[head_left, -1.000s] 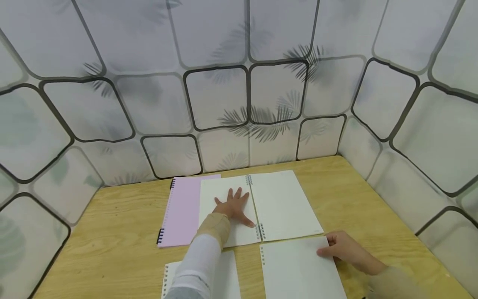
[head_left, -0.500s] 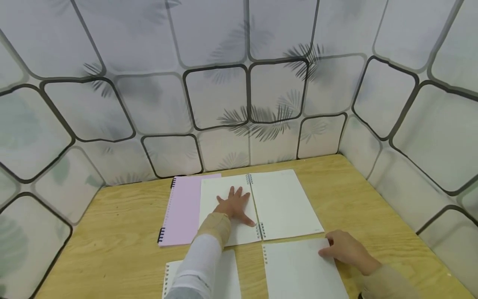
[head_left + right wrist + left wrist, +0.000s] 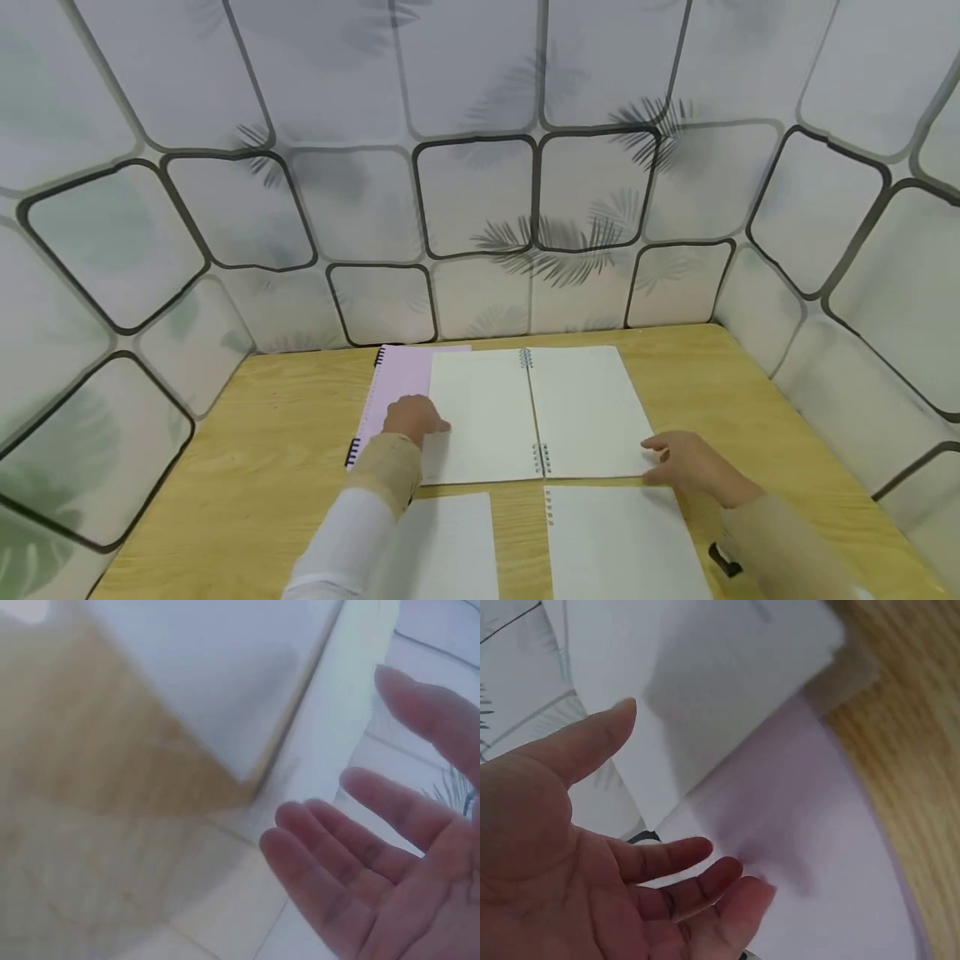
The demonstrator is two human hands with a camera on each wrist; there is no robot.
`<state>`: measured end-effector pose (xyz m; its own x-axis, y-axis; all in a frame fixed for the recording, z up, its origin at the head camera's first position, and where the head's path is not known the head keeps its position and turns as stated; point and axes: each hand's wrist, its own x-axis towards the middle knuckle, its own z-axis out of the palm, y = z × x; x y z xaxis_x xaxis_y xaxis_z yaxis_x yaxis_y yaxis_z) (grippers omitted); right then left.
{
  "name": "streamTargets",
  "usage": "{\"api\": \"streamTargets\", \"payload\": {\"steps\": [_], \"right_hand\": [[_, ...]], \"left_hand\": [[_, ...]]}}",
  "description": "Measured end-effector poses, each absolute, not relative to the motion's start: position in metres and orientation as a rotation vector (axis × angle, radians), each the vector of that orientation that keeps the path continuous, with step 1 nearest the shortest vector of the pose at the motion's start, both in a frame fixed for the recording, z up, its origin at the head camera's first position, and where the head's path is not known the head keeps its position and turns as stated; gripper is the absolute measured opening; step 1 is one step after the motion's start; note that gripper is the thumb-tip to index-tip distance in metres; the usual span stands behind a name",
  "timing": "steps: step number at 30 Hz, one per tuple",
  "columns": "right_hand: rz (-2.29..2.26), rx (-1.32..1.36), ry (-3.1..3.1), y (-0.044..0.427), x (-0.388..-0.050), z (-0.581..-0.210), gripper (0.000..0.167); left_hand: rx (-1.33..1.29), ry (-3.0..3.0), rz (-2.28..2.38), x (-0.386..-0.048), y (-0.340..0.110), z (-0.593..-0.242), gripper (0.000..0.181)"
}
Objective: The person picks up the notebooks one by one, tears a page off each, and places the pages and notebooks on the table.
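A spiral notebook (image 3: 480,375) lies open on the table, both pages white and blank-looking. From under its left side shows a lilac notebook (image 3: 393,375) with dark binding at its left edge. My left hand (image 3: 415,417) is over the lilac notebook by the white page's left edge; in the left wrist view its fingers (image 3: 697,889) are loosely bent, with nothing between them and the thumb. My right hand (image 3: 693,468) is at the open notebook's lower right corner. Its slightly bent fingers (image 3: 352,855) hold nothing in the right wrist view.
Two white hole-edged pages lie nearer me, a left one (image 3: 450,542) partly behind my left sleeve and a right one (image 3: 622,542). A small dark object (image 3: 724,560) is beside my right sleeve. Patterned walls (image 3: 480,200) enclose the wooden table (image 3: 255,433).
My left hand has lifted off the left page and moved left to its outer edge. My right hand has let go of the near right page and moved up. The head view has shifted left.
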<state>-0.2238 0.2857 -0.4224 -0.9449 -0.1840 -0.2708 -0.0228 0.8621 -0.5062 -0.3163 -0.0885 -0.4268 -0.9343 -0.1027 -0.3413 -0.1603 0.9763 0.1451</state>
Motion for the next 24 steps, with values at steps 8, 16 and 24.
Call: {"api": "streamTargets", "payload": {"steps": [8, 16, 24], "right_hand": [[-0.611, -0.25, 2.72, 0.258, -0.275, -0.426, 0.069], [-0.446, -0.233, 2.693, 0.254, -0.287, -0.43, 0.065], [-0.37, -0.32, 2.697, 0.24, -0.281, -0.43, 0.08]], "left_hand": [[-0.285, 2.776, 0.351, -0.317, -0.084, -0.434, 0.048], [-0.216, 2.827, 0.307, -0.322, -0.069, -0.43, 0.034], [-0.241, 2.766, 0.212, -0.324, -0.062, -0.426, 0.046]]}}
